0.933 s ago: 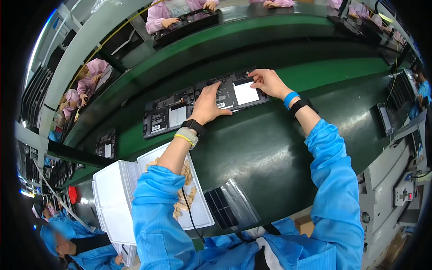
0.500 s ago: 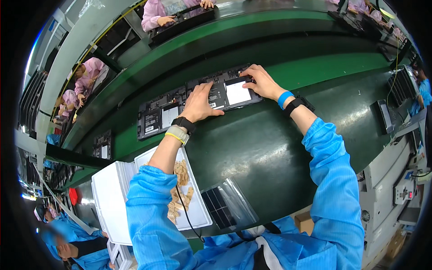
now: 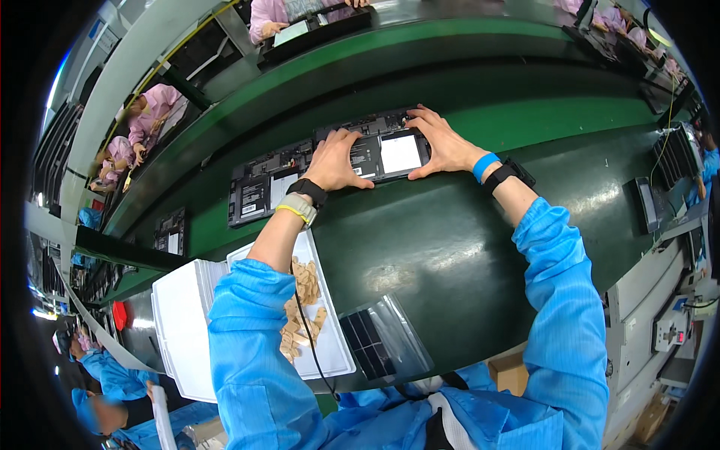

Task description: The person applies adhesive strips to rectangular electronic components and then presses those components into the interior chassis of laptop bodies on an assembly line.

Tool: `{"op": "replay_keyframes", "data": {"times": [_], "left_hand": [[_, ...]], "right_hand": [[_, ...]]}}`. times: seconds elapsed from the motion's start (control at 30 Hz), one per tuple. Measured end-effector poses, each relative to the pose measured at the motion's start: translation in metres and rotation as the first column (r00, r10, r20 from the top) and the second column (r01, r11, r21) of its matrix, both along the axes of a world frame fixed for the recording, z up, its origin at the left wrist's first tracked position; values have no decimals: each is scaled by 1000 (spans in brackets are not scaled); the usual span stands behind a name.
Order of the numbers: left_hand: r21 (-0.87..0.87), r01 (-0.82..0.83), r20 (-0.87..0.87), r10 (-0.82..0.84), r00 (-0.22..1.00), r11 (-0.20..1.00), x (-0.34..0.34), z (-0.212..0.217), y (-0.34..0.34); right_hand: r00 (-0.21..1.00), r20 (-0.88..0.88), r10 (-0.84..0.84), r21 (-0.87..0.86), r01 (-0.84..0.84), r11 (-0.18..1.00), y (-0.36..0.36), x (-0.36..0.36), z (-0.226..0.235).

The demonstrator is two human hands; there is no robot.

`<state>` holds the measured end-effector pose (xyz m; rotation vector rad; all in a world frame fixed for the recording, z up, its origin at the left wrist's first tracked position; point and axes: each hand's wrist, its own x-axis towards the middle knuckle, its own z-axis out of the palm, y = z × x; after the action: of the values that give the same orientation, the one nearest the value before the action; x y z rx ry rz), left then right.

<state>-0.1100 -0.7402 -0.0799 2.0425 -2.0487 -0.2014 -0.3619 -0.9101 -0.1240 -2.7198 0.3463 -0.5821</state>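
Observation:
Two opened laptop bases lie side by side on the green bench, their dark inner parts facing up. The right-hand laptop base (image 3: 365, 156) carries a black battery and a white rectangular patch (image 3: 401, 154). My left hand (image 3: 332, 165) grips its left part, fingers bent over the top and thumb at the near edge. Around its right end my right hand (image 3: 445, 147) is spread, fingertips at the far corner and thumb at the near edge. The left-hand laptop base (image 3: 255, 199) is partly hidden behind my left hand and wrist.
A white tray (image 3: 341, 356) of tan paper-like pieces (image 3: 306, 283) stands beside my left forearm, its white lid to the left. A clear bag (image 3: 405, 337) with black strips lies near me. Another laptop base (image 3: 170, 232) sits far left. Co-workers sit across the bench.
My right hand has moved off the white patch and opened wider around the right end of the laptop base. My left hand stays nearly in place. The right-hand base has shifted slightly.

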Motion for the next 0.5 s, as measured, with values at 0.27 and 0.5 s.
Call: {"op": "replay_keyframes", "data": {"times": [0.27, 0.5], "left_hand": [[34, -52, 111, 48, 993, 998, 30, -41, 3], [-138, 37, 133, -18, 991, 990, 3, -73, 6]], "right_hand": [[985, -111, -135, -142, 119, 983, 13, 2, -9], [976, -148, -158, -355, 96, 930, 35, 13, -10]]}}
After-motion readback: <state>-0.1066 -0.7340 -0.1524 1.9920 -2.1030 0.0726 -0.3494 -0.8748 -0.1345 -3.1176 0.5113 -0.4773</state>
